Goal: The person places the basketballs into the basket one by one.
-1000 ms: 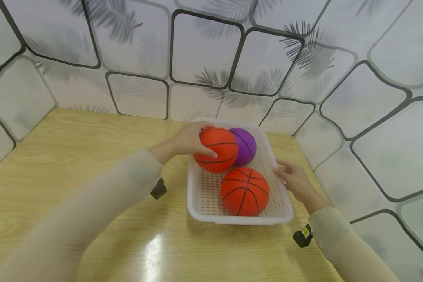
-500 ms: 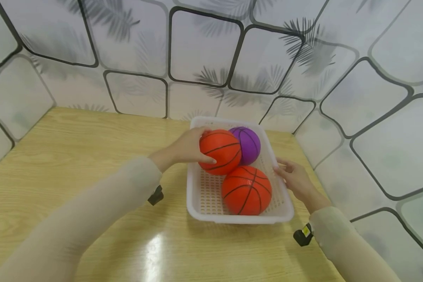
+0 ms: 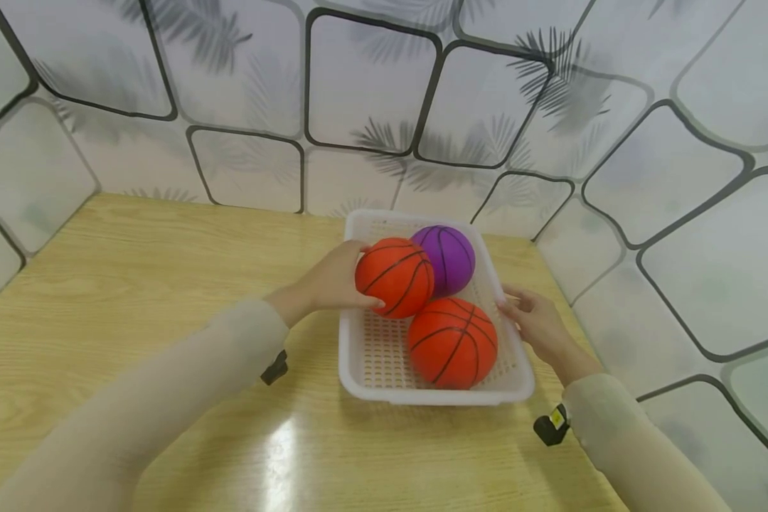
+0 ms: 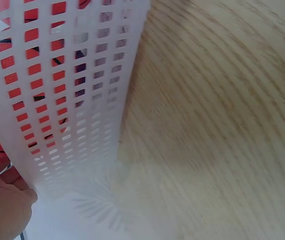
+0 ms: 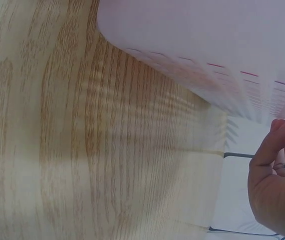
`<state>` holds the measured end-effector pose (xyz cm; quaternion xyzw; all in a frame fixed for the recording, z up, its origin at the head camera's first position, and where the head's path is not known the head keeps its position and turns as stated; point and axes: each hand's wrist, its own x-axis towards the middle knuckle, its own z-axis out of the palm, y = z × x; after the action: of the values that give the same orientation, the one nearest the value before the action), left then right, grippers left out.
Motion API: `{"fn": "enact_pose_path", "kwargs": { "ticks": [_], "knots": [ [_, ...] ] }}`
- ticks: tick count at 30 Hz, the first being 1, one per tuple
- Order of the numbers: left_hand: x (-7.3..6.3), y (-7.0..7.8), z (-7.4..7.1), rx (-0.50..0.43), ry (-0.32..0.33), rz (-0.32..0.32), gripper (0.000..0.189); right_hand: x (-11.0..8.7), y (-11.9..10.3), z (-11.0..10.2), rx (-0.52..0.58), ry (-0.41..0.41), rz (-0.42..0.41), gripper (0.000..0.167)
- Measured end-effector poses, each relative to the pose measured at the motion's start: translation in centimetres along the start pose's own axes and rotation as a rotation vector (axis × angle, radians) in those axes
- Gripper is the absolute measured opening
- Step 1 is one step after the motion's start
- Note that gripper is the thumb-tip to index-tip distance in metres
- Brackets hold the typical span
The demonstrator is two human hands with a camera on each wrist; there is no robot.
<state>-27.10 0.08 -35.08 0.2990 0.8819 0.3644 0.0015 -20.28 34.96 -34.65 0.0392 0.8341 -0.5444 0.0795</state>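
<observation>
A white plastic basket (image 3: pixel 352 355) with perforated walls holds three small toy basketballs. My left hand (image 3: pixel 334 281) reaches over its left rim and holds the rear red ball (image 3: pixel 397 276) from the left, thumb in front and fingers behind. Against that ball sits the purple ball (image 3: pixel 449 257), farther back and right. The front red ball (image 3: pixel 453 345) lies nearer me. On the right side, my right hand (image 3: pixel 540 327) grips the basket's rim. The right wrist view shows the thumb and fingers of that hand (image 5: pixel 277 185) at the rim; the left wrist view shows red through the holes.
The basket stands on a light wood-grain table (image 3: pixel 166 299), near its right edge. Behind and to the right rises a wall (image 3: pixel 371 85) patterned with stone outlines and leaves. Black wrist cameras (image 3: pixel 550 425) hang below both sleeves.
My left hand has come down and slightly toward me on the rear red ball, which turned a little. The purple and front red balls have shifted slightly rightward. My right hand stays on the rim.
</observation>
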Motion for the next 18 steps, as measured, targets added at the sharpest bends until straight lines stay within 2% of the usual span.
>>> {"fn": "enact_pose_path", "kwargs": {
  "ticks": [8, 15, 18],
  "knots": [
    [-0.7, -0.6, 0.1, 0.114, 0.014, 0.036, 0.101, 0.0, 0.0, -0.1, 0.011, 0.001, -0.014, 0.058],
    [-1.0, -1.1, -0.2, 0.126, 0.011, 0.048, 0.105, 0.1, 0.0, -0.1, 0.011, 0.001, 0.005, 0.057],
    [-1.4, -1.1, -0.7, 0.092, 0.011, 0.021, 0.106, 0.1, -0.3, 0.0, -0.009, -0.007, 0.036, 0.058]
  ]
}}
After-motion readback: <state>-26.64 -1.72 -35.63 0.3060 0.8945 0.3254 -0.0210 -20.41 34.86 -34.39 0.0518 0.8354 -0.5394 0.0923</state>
